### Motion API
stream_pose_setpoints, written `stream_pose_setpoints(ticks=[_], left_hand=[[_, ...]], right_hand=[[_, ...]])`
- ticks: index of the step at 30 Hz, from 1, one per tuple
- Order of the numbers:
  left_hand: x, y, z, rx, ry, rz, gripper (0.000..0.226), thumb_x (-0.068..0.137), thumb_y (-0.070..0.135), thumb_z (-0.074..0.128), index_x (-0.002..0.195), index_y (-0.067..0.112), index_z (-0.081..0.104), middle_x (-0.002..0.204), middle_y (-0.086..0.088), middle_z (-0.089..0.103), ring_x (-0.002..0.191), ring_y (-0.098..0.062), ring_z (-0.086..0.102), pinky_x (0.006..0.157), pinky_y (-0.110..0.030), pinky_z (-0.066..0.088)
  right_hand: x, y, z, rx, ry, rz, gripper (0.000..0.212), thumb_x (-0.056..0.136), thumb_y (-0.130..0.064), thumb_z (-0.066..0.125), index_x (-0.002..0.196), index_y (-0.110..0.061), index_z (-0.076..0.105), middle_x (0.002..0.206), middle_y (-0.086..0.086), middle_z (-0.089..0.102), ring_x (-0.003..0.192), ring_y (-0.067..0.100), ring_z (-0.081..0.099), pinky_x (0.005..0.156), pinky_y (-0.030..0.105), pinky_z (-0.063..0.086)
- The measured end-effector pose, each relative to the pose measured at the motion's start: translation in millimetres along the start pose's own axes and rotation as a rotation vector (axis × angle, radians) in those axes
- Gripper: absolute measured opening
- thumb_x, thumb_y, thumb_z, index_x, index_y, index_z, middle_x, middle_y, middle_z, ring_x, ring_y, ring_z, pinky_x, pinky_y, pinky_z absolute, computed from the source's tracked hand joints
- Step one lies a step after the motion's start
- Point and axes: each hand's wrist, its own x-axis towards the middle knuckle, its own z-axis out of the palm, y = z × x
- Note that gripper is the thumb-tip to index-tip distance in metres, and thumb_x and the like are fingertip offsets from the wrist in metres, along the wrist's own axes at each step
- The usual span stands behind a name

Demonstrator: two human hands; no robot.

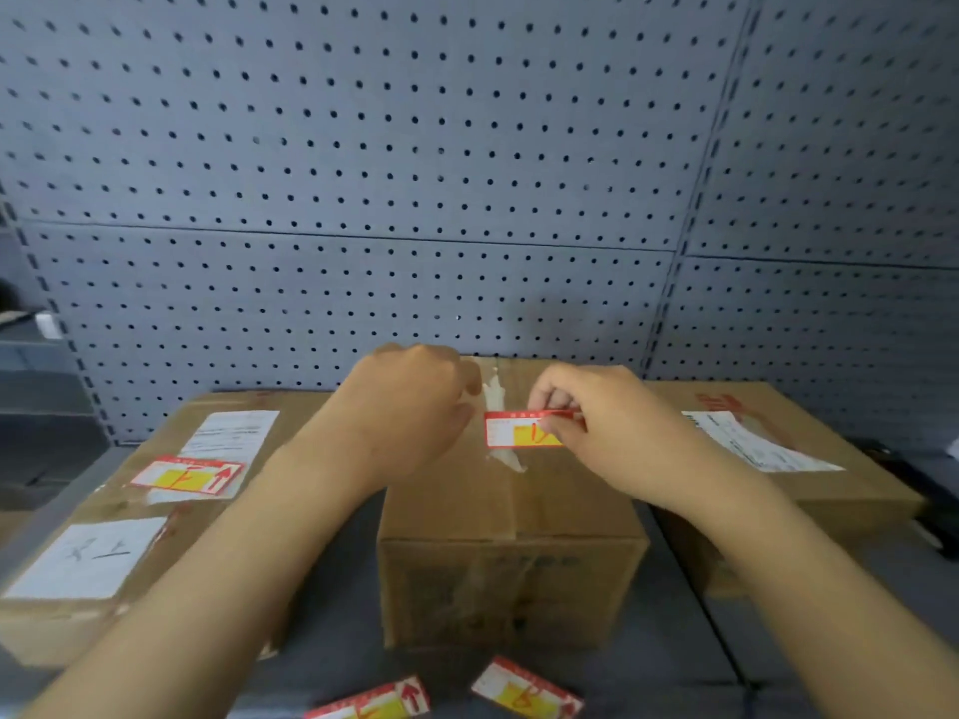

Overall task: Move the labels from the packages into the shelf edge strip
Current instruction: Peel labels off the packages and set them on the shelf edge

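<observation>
A red, white and yellow label (511,431) stands on edge over the top of the middle cardboard box (511,568). My right hand (612,428) pinches the label's right end between thumb and fingers. My left hand (410,407) rests with curled fingers on the box top just left of the label, holding nothing that I can see. A second label (187,475) lies stuck on the left box (104,516). Two loose labels lie on the dark shelf in front, one (376,704) at the bottom centre and another (526,690) to its right.
A third box (830,490) with a white shipping slip (752,443) stands to the right. White paper sheets (88,557) lie on the left box. A grey pegboard wall (415,173) rises close behind the boxes. Torn white tape (498,402) marks the middle box's seam.
</observation>
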Motion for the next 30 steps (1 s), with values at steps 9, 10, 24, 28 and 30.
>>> stream_pose_setpoints(ticks=[9, 10, 24, 28, 30], left_hand=[[31, 108, 4, -0.042, 0.007, 0.257, 0.024, 0.093, 0.034, 0.048, 0.114, 0.026, 0.058, 0.113, 0.003, 0.062, 0.1, -0.018, 0.058, 0.086, -0.036, 0.051], [34, 125, 4, -0.067, -0.002, 0.286, 0.025, 0.092, 0.035, 0.048, 0.114, 0.027, 0.058, 0.113, 0.003, 0.062, 0.1, -0.018, 0.058, 0.085, -0.037, 0.051], [43, 388, 36, -0.228, -0.136, 0.606, 0.027, 0.092, 0.037, 0.049, 0.115, 0.028, 0.059, 0.112, 0.003, 0.064, 0.098, -0.017, 0.059, 0.084, -0.036, 0.05], [51, 442, 49, -0.236, -0.162, 0.622, 0.02, 0.092, 0.035, 0.048, 0.107, 0.028, 0.06, 0.105, 0.003, 0.063, 0.093, -0.019, 0.059, 0.078, -0.036, 0.051], [58, 461, 59, -0.24, -0.167, 0.613, 0.019, 0.092, 0.036, 0.047, 0.105, 0.028, 0.059, 0.102, 0.003, 0.063, 0.092, -0.02, 0.059, 0.075, -0.035, 0.051]], right_hand=[[-100, 59, -47, -0.108, 0.134, 0.258, 0.013, 0.088, -0.02, 0.061, 0.096, -0.029, 0.065, 0.097, -0.008, 0.066, 0.09, 0.011, 0.059, 0.078, 0.035, 0.051], [-115, 70, -53, -0.1, 0.138, 0.303, 0.014, 0.087, -0.019, 0.061, 0.097, -0.028, 0.065, 0.098, -0.006, 0.067, 0.091, 0.013, 0.06, 0.077, 0.037, 0.052], [-342, 204, -128, -0.086, 0.236, 0.68, 0.011, 0.087, -0.021, 0.061, 0.095, -0.029, 0.063, 0.096, -0.005, 0.069, 0.083, 0.015, 0.063, 0.074, 0.039, 0.055], [-368, 240, -134, -0.082, 0.219, 0.71, 0.012, 0.088, -0.021, 0.06, 0.097, -0.028, 0.064, 0.096, -0.005, 0.069, 0.084, 0.015, 0.062, 0.075, 0.039, 0.054], [-377, 260, -134, -0.077, 0.209, 0.724, 0.012, 0.088, -0.021, 0.059, 0.097, -0.028, 0.063, 0.096, -0.005, 0.068, 0.084, 0.015, 0.062, 0.074, 0.039, 0.055]])
